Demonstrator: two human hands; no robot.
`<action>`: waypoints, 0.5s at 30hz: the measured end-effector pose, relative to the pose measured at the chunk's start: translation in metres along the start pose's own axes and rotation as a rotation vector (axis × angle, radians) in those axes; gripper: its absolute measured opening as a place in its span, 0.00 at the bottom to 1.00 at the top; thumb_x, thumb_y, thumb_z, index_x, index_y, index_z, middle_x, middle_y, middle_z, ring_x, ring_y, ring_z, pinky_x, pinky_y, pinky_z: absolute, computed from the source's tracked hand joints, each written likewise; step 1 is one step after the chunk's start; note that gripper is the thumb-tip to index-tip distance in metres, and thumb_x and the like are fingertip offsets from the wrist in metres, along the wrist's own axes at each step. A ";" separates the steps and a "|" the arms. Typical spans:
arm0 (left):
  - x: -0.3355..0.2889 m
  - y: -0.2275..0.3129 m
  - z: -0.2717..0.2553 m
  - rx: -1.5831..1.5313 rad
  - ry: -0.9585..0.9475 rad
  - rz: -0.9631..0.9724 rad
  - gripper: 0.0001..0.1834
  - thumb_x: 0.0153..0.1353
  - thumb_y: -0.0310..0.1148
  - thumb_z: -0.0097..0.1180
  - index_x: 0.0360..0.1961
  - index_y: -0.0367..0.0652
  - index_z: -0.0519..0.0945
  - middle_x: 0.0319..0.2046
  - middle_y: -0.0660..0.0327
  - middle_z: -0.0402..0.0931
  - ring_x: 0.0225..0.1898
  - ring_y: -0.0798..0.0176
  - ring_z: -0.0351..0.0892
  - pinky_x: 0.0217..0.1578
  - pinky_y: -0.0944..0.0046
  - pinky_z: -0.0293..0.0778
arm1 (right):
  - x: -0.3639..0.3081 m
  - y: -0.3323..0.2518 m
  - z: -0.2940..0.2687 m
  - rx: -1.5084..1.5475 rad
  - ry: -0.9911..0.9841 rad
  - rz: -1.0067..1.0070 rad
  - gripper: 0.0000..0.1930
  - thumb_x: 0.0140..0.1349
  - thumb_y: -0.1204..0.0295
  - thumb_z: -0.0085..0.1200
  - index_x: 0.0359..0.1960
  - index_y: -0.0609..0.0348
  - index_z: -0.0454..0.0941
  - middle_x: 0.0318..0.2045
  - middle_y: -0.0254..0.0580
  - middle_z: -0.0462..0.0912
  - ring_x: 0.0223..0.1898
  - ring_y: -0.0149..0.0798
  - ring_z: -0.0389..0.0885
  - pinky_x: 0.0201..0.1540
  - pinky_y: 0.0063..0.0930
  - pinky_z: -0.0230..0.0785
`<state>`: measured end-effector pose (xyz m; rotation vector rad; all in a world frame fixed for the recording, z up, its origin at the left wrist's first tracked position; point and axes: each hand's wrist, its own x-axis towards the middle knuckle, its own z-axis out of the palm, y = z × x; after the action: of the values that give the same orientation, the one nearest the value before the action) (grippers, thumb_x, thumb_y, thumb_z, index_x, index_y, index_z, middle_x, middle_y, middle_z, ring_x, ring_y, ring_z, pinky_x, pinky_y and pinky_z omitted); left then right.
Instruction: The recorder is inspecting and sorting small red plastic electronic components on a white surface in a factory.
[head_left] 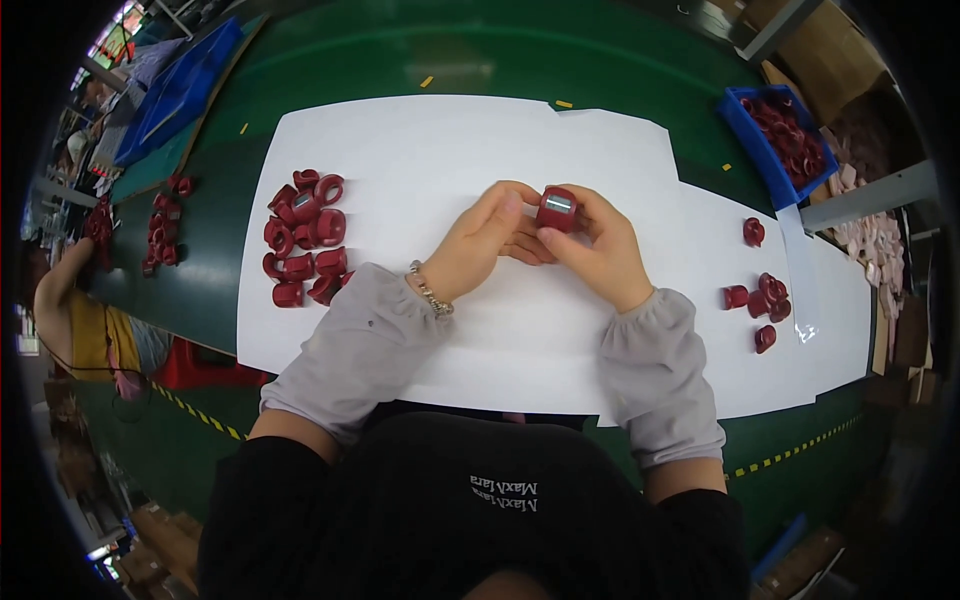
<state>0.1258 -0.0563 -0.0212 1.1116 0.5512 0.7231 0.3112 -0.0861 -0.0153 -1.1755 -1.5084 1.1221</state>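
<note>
Over the middle of the white sheet, my right hand grips a dark red, rounded plastic part between thumb and fingers. A shiny grey rectangular face on that part is turned up. My left hand is beside it, thumb raised and fingers apart, its fingertips close to the part's left side. Whether they touch it I cannot tell. On the left of the sheet lies a cluster of similar red ring-shaped parts. Several more red parts lie loosely on the right.
A blue bin full of red parts stands at the far right, near a pile of pale pink pieces. At the left, more red parts lie on the green table, where another person's arm reaches in.
</note>
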 end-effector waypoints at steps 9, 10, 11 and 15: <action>0.000 0.001 -0.002 0.271 0.203 0.073 0.15 0.68 0.37 0.43 0.47 0.36 0.69 0.36 0.55 0.76 0.36 0.67 0.76 0.40 0.68 0.74 | 0.008 -0.001 -0.016 0.845 0.472 -0.097 0.27 0.66 0.57 0.44 0.61 0.62 0.59 0.46 0.47 0.74 0.40 0.35 0.73 0.50 0.29 0.62; 0.000 0.001 -0.002 0.302 0.217 0.084 0.13 0.67 0.35 0.45 0.45 0.36 0.71 0.36 0.57 0.76 0.36 0.67 0.76 0.40 0.69 0.74 | 0.008 0.002 -0.017 0.792 0.410 0.025 0.27 0.66 0.59 0.44 0.62 0.62 0.58 0.43 0.46 0.75 0.38 0.34 0.73 0.49 0.29 0.63; 0.001 0.004 -0.004 0.337 0.237 0.100 0.12 0.66 0.33 0.47 0.44 0.36 0.73 0.36 0.58 0.76 0.35 0.68 0.76 0.39 0.69 0.74 | 0.013 -0.001 -0.016 0.685 0.391 0.081 0.23 0.66 0.63 0.44 0.59 0.63 0.63 0.38 0.44 0.77 0.35 0.32 0.72 0.45 0.28 0.65; -0.013 0.037 -0.029 0.772 0.321 0.305 0.11 0.63 0.30 0.51 0.44 0.36 0.76 0.39 0.60 0.76 0.41 0.63 0.76 0.44 0.66 0.71 | 0.013 -0.003 -0.015 0.525 0.360 0.160 0.18 0.65 0.67 0.45 0.53 0.65 0.69 0.33 0.41 0.77 0.33 0.31 0.71 0.42 0.25 0.66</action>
<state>0.0872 -0.0389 0.0037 1.8373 0.9949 0.9982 0.3234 -0.0718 -0.0081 -1.0636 -0.7913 1.2365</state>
